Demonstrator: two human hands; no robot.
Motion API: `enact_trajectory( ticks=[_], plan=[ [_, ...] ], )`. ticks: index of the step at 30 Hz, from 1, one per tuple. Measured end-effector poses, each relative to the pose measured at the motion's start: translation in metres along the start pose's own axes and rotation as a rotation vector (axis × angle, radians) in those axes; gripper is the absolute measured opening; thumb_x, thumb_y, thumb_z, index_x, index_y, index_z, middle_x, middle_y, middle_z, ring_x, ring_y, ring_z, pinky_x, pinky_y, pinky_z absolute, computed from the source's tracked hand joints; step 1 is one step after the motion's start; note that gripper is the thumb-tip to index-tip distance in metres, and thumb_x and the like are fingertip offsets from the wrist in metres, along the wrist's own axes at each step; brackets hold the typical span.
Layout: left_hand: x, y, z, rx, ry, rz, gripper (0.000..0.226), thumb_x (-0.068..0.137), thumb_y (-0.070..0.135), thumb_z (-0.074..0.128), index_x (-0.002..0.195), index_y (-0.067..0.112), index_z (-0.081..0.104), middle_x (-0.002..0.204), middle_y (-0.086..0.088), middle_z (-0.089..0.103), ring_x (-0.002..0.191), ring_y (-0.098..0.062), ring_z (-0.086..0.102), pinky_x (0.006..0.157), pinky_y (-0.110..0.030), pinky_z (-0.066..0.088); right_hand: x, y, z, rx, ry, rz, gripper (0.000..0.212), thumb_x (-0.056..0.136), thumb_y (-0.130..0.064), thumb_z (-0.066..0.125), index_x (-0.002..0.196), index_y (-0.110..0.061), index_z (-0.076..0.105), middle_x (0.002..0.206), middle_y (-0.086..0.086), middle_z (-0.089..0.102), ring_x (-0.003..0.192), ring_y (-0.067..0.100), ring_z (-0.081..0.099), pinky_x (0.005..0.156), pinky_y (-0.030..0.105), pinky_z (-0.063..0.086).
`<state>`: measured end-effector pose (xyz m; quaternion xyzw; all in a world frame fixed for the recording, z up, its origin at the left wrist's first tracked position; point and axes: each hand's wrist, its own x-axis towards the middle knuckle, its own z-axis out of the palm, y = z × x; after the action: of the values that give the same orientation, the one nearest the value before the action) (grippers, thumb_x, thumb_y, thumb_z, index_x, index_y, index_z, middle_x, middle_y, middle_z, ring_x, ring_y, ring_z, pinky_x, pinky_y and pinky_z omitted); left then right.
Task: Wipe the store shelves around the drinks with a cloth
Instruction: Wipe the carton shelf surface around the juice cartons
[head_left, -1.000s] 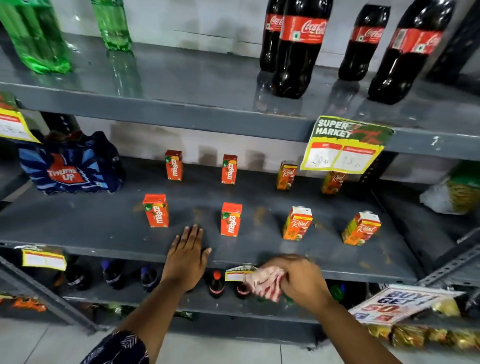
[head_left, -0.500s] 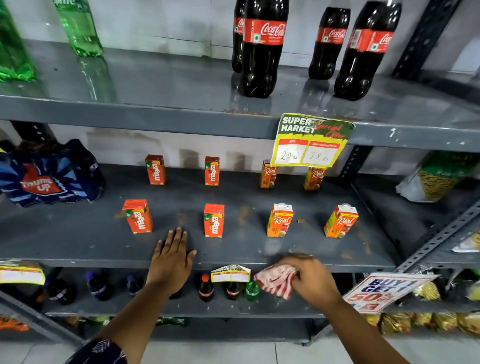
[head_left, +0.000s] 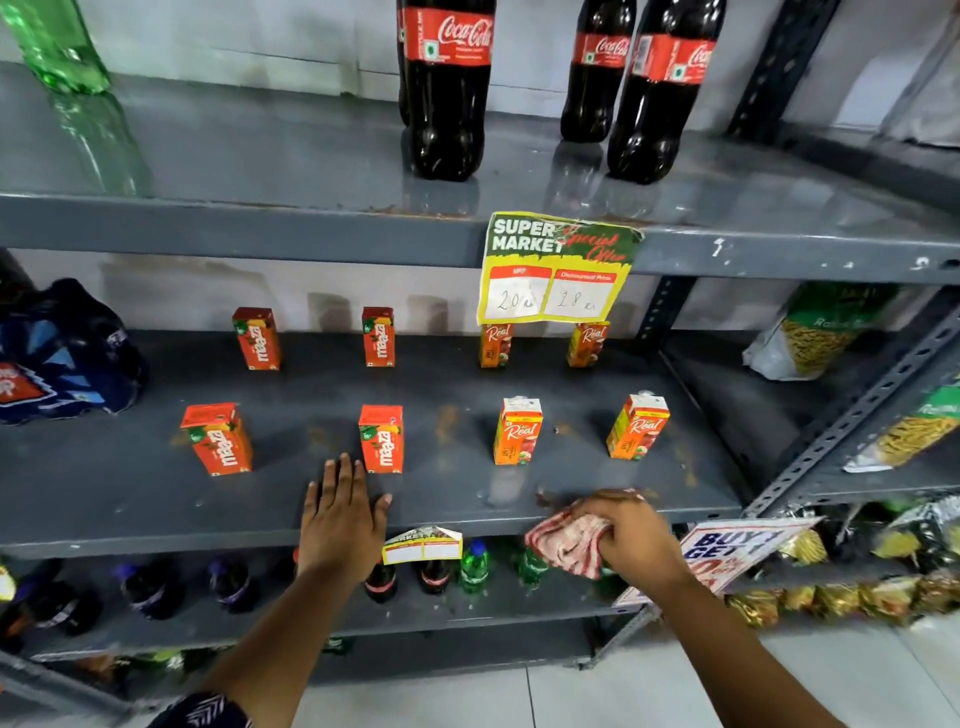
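the right hand (head_left: 631, 540) clenches a soft, light red-and-white cloth (head_left: 563, 543) bunched at the middle shelf (head_left: 130, 499) edge (limp, best gripped wadded), left hand (head_left: 340, 519) flat and released at nine o'clock.

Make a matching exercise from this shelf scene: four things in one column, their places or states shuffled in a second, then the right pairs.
Things
1. left hand
2. cloth
3. cola bottles
4. special offer sign

Places or states
A. standing on the top shelf
B. flat, palm down, at the front of the middle shelf
C. hanging from the top shelf's front edge
D. bunched in the right hand at the middle shelf's front edge

Pairs: 1-B, 2-D, 3-A, 4-C
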<state>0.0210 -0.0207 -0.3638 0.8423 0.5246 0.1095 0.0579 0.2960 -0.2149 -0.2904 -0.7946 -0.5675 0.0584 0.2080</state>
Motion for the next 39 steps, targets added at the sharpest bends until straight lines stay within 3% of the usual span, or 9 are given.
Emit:
enact_trajectory(
  ticks=[4, 10, 15, 18, 23, 26, 30, 34, 39],
  plan=[
    [-0.002, 0.008, -0.003, -0.015, -0.015, -0.048, 0.067, 0.096, 0.046, 0.023, 0.146, 0.003, 0.01, 0.156, -0.013, 0.009, 0.143, -0.025, 0.0, 0.113, -0.041, 0.0, 0.016, 0.005, -0.013, 0.052, 0.094, 0.029, 0.056, 0.059, 0.007, 0.052, 0.096, -0.03, 0.071, 0.11, -0.005, 0.069, 0.101, 0.021, 0.062, 0.08, 0.036, 0.054],
    [0.0, 0.008, -0.002, -0.021, -0.03, -0.049, 0.068, 0.096, 0.048, 0.021, 0.147, 0.004, 0.007, 0.157, -0.012, 0.008, 0.143, -0.024, 0.0, 0.114, -0.04, 0.001, 0.028, -0.001, 0.016, -0.01, -0.077, 0.002, 0.058, 0.065, -0.01, 0.044, 0.113, -0.036, 0.063, 0.129, -0.003, 0.06, 0.119, 0.023, 0.053, 0.102, 0.039, 0.043],
    [0.001, 0.007, -0.003, -0.013, -0.035, -0.045, 0.068, 0.096, 0.047, 0.026, 0.146, 0.003, 0.012, 0.156, -0.014, 0.011, 0.142, -0.026, 0.004, 0.114, -0.042, 0.004, -0.002, 0.008, 0.006, 0.042, -0.023, 0.011, 0.046, 0.058, -0.01, 0.046, 0.092, -0.028, 0.071, 0.104, -0.003, 0.072, 0.099, 0.023, 0.063, 0.085, 0.033, 0.051],
    [-0.005, 0.009, -0.003, -0.057, -0.057, -0.111, 0.07, 0.095, 0.048, 0.032, 0.145, 0.002, 0.015, 0.156, -0.015, 0.012, 0.142, -0.027, 0.003, 0.113, -0.046, 0.003, 0.001, 0.02, -0.013, 0.093, 0.051, 0.099, 0.047, 0.059, 0.002, 0.051, 0.091, -0.028, 0.07, 0.099, 0.0, 0.072, 0.092, 0.026, 0.065, 0.078, 0.039, 0.054],
    [-0.043, 0.032, 0.0, -0.203, 0.19, -0.096, 0.055, 0.092, 0.039, 0.043, 0.131, 0.001, 0.044, 0.136, -0.02, 0.047, 0.129, -0.036, 0.036, 0.105, -0.053, 0.026, 0.021, 0.024, -0.02, 0.008, 0.096, 0.089, 0.059, 0.065, 0.009, 0.052, 0.11, -0.027, 0.066, 0.118, 0.004, 0.067, 0.107, 0.027, 0.061, 0.093, 0.035, 0.042],
    [-0.051, 0.062, -0.007, -0.301, 0.153, 0.132, 0.049, 0.09, 0.041, 0.034, 0.122, 0.008, 0.052, 0.116, -0.015, 0.06, 0.106, -0.034, 0.052, 0.09, -0.046, 0.043, 0.02, 0.022, 0.004, -0.078, -0.039, 0.07, 0.066, 0.069, 0.006, 0.052, 0.125, -0.03, 0.057, 0.135, 0.003, 0.055, 0.122, 0.025, 0.051, 0.104, 0.036, 0.038],
    [-0.02, 0.101, -0.009, -0.22, 0.052, 0.376, 0.049, 0.096, 0.037, 0.032, 0.136, 0.011, 0.04, 0.141, -0.011, 0.044, 0.133, -0.025, 0.033, 0.109, -0.037, 0.024, 0.001, 0.021, 0.014, -0.107, -0.026, 0.075, 0.061, 0.066, -0.005, 0.05, 0.121, -0.03, 0.06, 0.132, 0.002, 0.058, 0.123, 0.024, 0.05, 0.104, 0.04, 0.039],
    [0.023, 0.11, -0.002, -0.108, 0.005, 0.362, 0.059, 0.097, 0.04, 0.035, 0.144, 0.006, 0.024, 0.152, -0.013, 0.025, 0.141, -0.026, 0.013, 0.113, -0.037, 0.008, -0.012, 0.023, -0.011, -0.15, -0.023, 0.068, 0.053, 0.057, -0.013, 0.046, 0.102, -0.032, 0.068, 0.107, -0.002, 0.072, 0.099, 0.025, 0.064, 0.081, 0.034, 0.053],
    [0.039, 0.106, 0.016, -0.036, -0.06, 0.332, 0.069, 0.095, 0.047, 0.035, 0.145, 0.002, 0.018, 0.155, -0.015, 0.017, 0.142, -0.025, 0.005, 0.113, -0.038, 0.001, -0.008, 0.028, -0.035, -0.09, 0.113, 0.115, 0.058, 0.064, 0.003, 0.058, 0.11, -0.031, 0.065, 0.112, 0.002, 0.069, 0.092, 0.029, 0.065, 0.073, 0.032, 0.051]
  ],
)
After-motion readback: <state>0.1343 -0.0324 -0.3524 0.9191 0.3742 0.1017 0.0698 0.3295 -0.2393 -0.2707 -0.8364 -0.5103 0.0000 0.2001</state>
